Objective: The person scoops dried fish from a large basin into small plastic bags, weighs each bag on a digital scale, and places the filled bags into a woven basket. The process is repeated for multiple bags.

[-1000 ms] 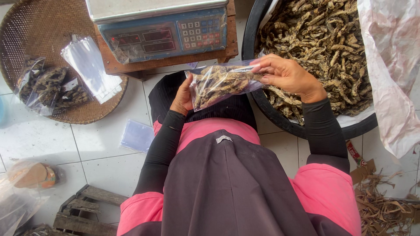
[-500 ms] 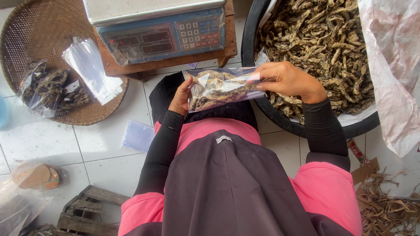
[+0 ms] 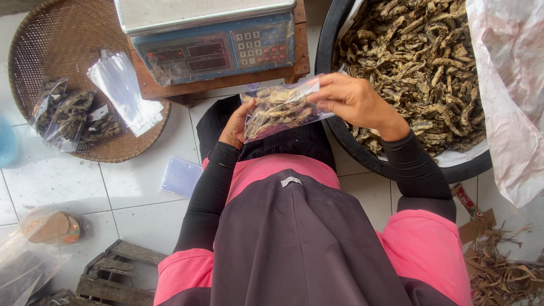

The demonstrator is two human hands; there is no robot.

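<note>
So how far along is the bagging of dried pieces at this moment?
Done: filled bags lie in the woven tray. In hand: the left hand and right hand hold a filled clear bag. Left: the black tub looks full, and empty bags wait.

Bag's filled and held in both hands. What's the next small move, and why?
Probably set the bag on the scale straight ahead. Both the left hand and the right hand grip it, it already holds dried pieces, and the scale's platform is bare. The filled bags lie in the woven tray.
</note>
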